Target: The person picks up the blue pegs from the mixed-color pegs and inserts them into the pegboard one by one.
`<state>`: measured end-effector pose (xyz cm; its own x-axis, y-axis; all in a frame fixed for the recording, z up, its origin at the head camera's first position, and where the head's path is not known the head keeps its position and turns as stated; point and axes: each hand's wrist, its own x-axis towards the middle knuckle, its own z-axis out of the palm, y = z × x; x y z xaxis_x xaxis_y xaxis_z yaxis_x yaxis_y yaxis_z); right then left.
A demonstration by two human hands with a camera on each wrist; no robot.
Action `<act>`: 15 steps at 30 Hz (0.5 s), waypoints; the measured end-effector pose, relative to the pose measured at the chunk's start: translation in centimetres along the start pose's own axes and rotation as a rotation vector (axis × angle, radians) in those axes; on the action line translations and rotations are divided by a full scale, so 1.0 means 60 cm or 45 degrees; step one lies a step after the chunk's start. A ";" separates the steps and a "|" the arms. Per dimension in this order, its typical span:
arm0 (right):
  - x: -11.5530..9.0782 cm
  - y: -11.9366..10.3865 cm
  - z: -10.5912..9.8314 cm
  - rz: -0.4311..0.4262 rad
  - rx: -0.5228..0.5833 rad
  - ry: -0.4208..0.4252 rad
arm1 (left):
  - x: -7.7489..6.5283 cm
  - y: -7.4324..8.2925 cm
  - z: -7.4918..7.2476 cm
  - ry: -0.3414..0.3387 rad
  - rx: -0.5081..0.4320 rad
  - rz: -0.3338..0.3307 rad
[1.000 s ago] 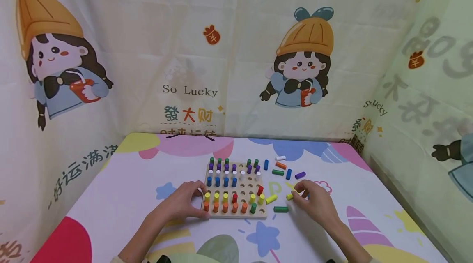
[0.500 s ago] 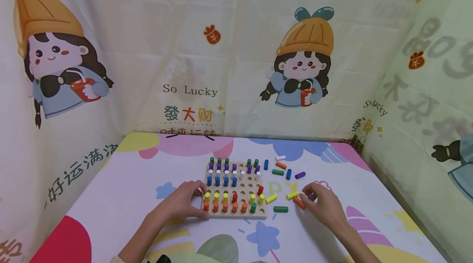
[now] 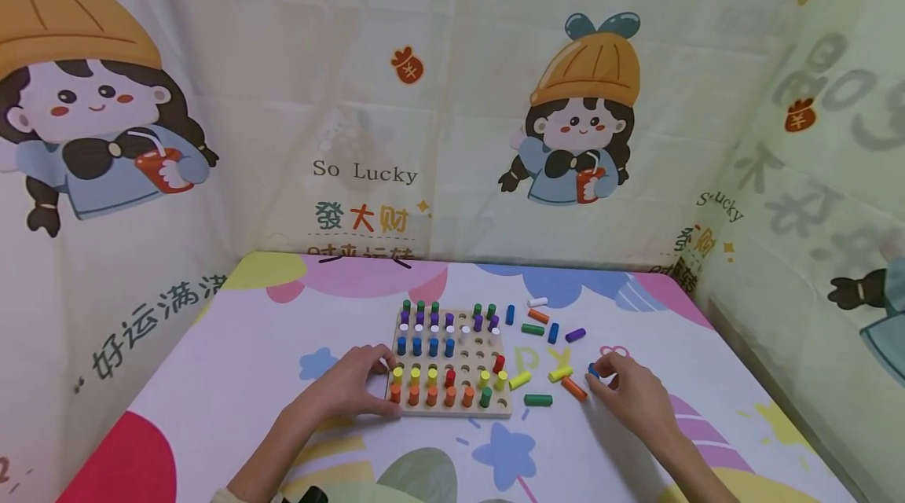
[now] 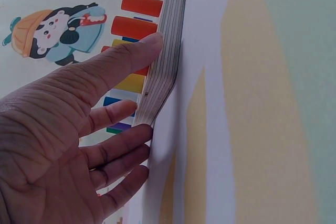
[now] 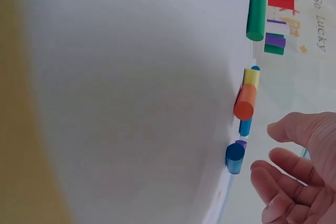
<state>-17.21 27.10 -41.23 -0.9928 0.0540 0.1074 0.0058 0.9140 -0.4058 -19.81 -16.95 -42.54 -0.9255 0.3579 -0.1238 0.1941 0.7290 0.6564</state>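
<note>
Your left hand, loosely spread, touches the pale wooden pegboard; your right hand, thumb and fingers parted, empty, hovers beside a blue cylindrical peg, partly hidden in the head view.

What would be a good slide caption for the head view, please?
Left hand at the edge of a pegboard, right hand close to a loose blue peg.

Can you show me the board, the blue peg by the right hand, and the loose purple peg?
Board (image 3: 452, 413): head view, its front edge.
Blue peg (image 5: 235, 159): right wrist view, its middle.
Purple peg (image 3: 576, 335): head view, its middle.
</note>
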 end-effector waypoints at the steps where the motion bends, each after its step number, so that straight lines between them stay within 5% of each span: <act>1: 0.000 0.001 0.000 0.010 -0.002 -0.002 | 0.000 0.000 0.000 0.001 0.001 0.002; 15: 0.009 0.015 0.005 0.118 0.001 -0.060 | -0.004 0.002 0.002 0.005 -0.005 -0.007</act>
<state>-17.80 27.81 -41.80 -0.9925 0.1196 0.0266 0.0980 0.9055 -0.4129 -19.55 -16.89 -42.50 -0.9278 0.3516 -0.1249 0.1874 0.7287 0.6587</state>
